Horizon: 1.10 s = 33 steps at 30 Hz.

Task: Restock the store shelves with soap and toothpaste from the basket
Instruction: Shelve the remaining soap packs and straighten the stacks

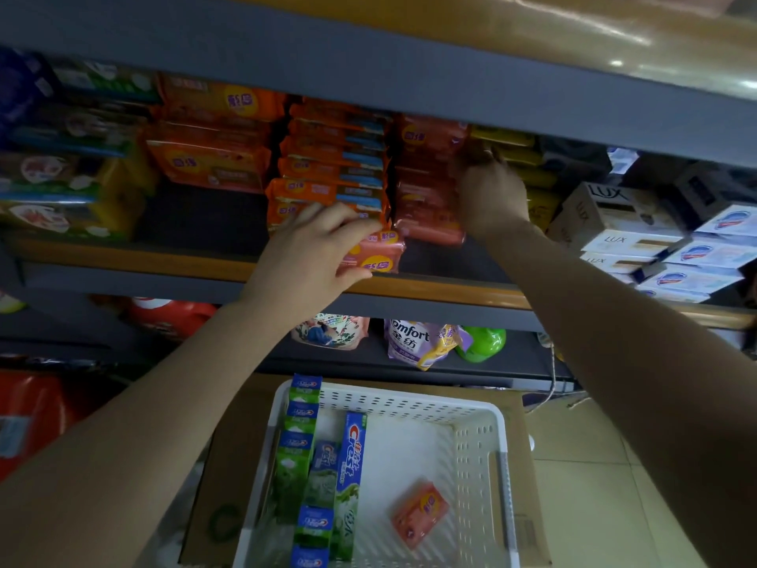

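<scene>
**Two hands stocking soap at a store shelf, basket below**

Seen from above, looking down along two bare forearms toward a grey metal shelf unit (286, 280) with wooden-edged boards. Left hand (315, 250) curled around a pink soap pack (375, 252), thumb beneath and fingers over the top, holding it at the shelf's front edge just before a stack of orange soap packs (332, 174). Right hand (489, 190) reaching deeper and higher, against a stack of pink soap packs (428, 178) with yellow packs (528, 174) just beside it; back of hand toward the camera, fingertips hidden, so impossible to tell whether gripping or merely pressing. White Lux boxes (610, 215) further right.

Below the arms, a white perforated basket (479, 444) resting on a cardboard box (229, 465). Inside the basket, one pink soap bar (420, 512) lying flat near the right side, apart from several green-and-blue toothpaste boxes (348, 477) lined up along the left wall. On the lower shelf, a purple Comfort pouch (409, 342) beside a green bottle (483, 342).
</scene>
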Available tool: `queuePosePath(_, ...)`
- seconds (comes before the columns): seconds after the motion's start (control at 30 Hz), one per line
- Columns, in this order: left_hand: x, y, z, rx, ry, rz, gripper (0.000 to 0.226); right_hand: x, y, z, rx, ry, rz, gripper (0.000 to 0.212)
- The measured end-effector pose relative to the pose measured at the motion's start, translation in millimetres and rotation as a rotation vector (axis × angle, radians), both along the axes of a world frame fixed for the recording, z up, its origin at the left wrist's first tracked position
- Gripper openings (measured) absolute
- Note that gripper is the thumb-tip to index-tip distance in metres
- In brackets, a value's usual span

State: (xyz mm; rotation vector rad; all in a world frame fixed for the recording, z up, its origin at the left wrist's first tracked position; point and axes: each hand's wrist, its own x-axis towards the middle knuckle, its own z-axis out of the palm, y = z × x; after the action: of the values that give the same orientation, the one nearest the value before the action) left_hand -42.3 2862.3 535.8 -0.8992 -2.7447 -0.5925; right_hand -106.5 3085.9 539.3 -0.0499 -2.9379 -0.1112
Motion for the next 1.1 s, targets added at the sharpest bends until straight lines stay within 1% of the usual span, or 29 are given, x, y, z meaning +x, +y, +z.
queuePosePath(0.07,5.9,-0.7,1.6,0.048,-0.015,0.018,0.058,10.5,4.4,-1.5,-0.139,-0.015,0.096,0.026)
queuePosePath(0.13,11.1,-1.4,4.1,0.086,-0.076,0.068,0.065,21.8,6.6,-2.3,-0.177,-0.127,0.206,0.031)
queuePosePath(0.2,14.5,-2.7,7.1,0.142,-0.136,0.117,0.066,26.9,7.5,-4.3,-0.165,-0.227,0.194,0.038)
queuePosePath(0.27,17.1,-3.7,12.0,0.208,-0.189,0.137,0.062,28.1,6.1,-8.6,-0.093,-0.291,0.144,0.041)
queuePosePath(0.3,18.3,-3.8,14.6,0.245,-0.21,0.142,0.058,30.1,4.4,-10.0,-0.039,-0.299,0.132,0.04)
queuePosePath(0.33,19.5,-3.1,16.9,0.291,-0.242,0.155,0.054,34.2,3.1,-10.1,-0.033,-0.257,0.145,0.038)
queuePosePath(0.37,20.5,-1.6,19.5,0.355,-0.301,0.177,0.049,40.7,1.5,-8.5,-0.12,-0.167,0.165,0.035)
queuePosePath(0.4,21.5,1.2,22.3,0.439,-0.389,0.202,0.044,51.6,-2.0,-4.7,-0.311,-0.078,0.191,0.03)
queuePosePath(0.43,22.0,5.5,25.6,0.541,-0.486,0.219,0.039,64.9,-5.5,1.0,-0.579,-0.055,0.221,0.025)
queuePosePath(0.47,22.4,11.7,27.6,0.648,-0.573,0.228,0.035,78.9,-9.6,8.2,-0.885,-0.129,0.254,0.022)
queuePosePath(0.5,22.5,19.0,27.9,0.739,-0.642,0.235,0.035,92.2,-13.0,15.9,-1.144,-0.265,0.278,0.02)
queuePosePath(0.53,21.5,27.1,26.9,0.787,-0.682,0.242,0.035,101.2,-13.7,19.7,-1.309,-0.378,0.297,0.019)
queuePosePath(0.57,19.5,34.9,25.2,0.796,-0.702,0.246,0.036,106.9,-12.6,22.0,-1.325,-0.432,0.314,0.018)
queuePosePath(0.6,18.3,42.3,24.1,0.783,-0.71,0.249,0.036,108.9,-10.2,23.7,-1.258,-0.417,0.315,0.023)
queuePosePath(0.67,16.2,52.8,20.5,0.717,-0.673,0.248,0.037,103.6,-1.4,26.0,-1.045,-0.269,0.284,0.039)
queuePosePath(0.7,15.1,54.2,17.7,0.639,-0.584,0.25,0.04,97.3,4.3,25.6,-0.934,-0.202,0.264,0.043)
queuePosePath(0.73,14.5,53.1,15.3,0.54,-0.456,0.254,0.041,90.3,9.5,24.1,-0.825,-0.173,0.244,0.046)
queuePosePath(0.77,14.2,49.8,13.8,0.46,-0.326,0.248,0.04,82.1,14.1,20.9,-0.708,-0.182,0.213,0.049)
queuePosePath(0.8,14.6,45.0,13.0,0.409,-0.24,0.229,0.035,73.4,16.9,16.5,-0.583,-0.228,0.172,0.051)
queuePosePath(0.83,15.3,39.1,12.6,0.369,-0.205,0.202,0.027,64.6,17.4,11.2,-0.454,-0.285,0.13,0.053)
queuePosePath(0.87,16.4,33.2,11.7,0.331,-0.201,0.165,0.02,56.5,14.9,5.6,-0.343,-0.335,0.098,0.054)
queuePosePath(0.93,22.1,22.2,7.7,0.274,-0.22,0.075,0.011,46.7,3.8,0.6,-0.23,-0.349,0.077,0.049)
queuePosePath(1.03,34.2,14.1,-0.8,0.176,-0.248,0.001,0.012,46.0,-6.1,2.8,-0.162,-0.257,0.108,0.04)
queuePosePath(1.1,40.9,13.7,-6.9,0.129,-0.284,-0.019,0.013,55.1,-4.0,3.1,-0.151,-0.277,0.134,0.041)
